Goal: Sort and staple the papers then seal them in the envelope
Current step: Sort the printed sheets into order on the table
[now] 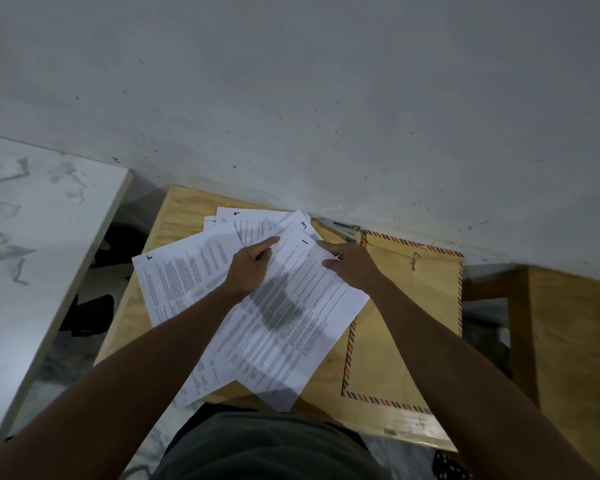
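Your left hand curled, forefinger pressing the fanned papers, right hand pinching the top sheet's edge — envelope beside, on the wooden table.

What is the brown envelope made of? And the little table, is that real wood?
The envelope looks like matte brown kraft paper: flat, thin, with a printed red-and-blue striped border and a string clasp. The table looks like light plywood or a wood-look board with visible grain; I can't tell which.
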